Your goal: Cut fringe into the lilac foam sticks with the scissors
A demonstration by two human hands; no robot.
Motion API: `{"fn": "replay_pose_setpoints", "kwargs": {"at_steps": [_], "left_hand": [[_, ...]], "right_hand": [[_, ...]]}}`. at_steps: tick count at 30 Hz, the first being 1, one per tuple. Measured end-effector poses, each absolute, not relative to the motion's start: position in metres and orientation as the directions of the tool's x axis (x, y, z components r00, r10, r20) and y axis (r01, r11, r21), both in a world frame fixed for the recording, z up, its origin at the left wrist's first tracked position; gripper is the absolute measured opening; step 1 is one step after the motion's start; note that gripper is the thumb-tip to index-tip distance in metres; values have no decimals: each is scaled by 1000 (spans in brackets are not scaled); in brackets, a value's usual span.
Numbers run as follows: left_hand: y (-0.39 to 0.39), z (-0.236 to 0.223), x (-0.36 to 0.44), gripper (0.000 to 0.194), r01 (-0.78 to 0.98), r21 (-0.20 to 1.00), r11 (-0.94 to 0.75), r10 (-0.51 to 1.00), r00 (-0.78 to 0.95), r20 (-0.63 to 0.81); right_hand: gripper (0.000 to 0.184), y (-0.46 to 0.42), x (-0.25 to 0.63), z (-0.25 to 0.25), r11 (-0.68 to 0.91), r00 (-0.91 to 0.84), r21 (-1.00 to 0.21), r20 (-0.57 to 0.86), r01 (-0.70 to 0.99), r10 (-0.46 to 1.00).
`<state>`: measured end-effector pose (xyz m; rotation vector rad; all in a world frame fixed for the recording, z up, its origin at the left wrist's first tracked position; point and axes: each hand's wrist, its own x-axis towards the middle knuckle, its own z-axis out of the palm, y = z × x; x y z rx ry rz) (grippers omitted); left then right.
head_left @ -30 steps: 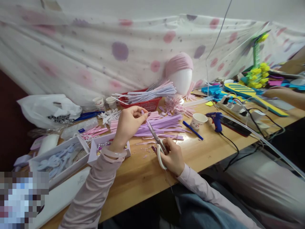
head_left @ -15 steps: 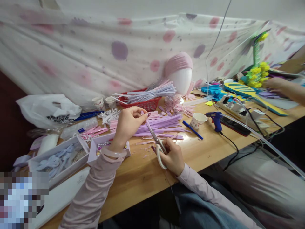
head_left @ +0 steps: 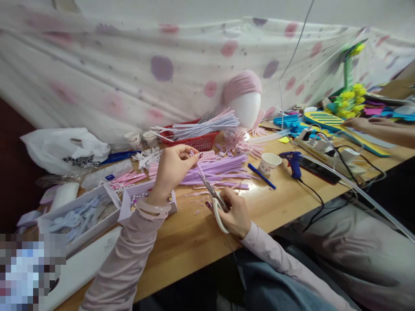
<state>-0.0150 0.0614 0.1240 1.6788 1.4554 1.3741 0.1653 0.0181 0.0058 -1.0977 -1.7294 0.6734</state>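
My left hand (head_left: pixel 177 168) pinches a short purple pipe cleaner (head_left: pixel 199 167) between thumb and fingers above the table. My right hand (head_left: pixel 234 212) grips white-handled scissors (head_left: pixel 211 191), fingers in the loops. The scissors point up and left, with their tips at the lower end of the pipe cleaner; whether they touch it I cannot tell. Behind both hands lies a bundle of purple pipe cleaners (head_left: pixel 223 167). Small purple clippings (head_left: pixel 198 211) are scattered on the wooden table (head_left: pixel 184 248) below the blades.
A red basket (head_left: pixel 201 141) of pale pipe cleaners stands behind. White boxes (head_left: pixel 113 203) hold trims at left. To the right are a blue pen (head_left: pixel 262 176), a paper cup (head_left: pixel 269 163), a blue glue gun (head_left: pixel 293 163) and a power strip (head_left: pixel 327 151). A co-worker's hand (head_left: pixel 358 124) reaches in.
The scissor blades look more closed and sit slightly lower on the pipe cleaner. My hands have barely moved. The co-worker's hand has come down and left from the yellow flowers.
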Motion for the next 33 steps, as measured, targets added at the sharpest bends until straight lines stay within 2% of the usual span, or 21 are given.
{"fn": "replay_pose_setpoints", "kwargs": {"at_steps": [33], "left_hand": [[64,125,-20,16,385,890,-244,939,-138,317]], "right_hand": [[40,20,167,-5,464,-132,-780,453,420,882]]}}
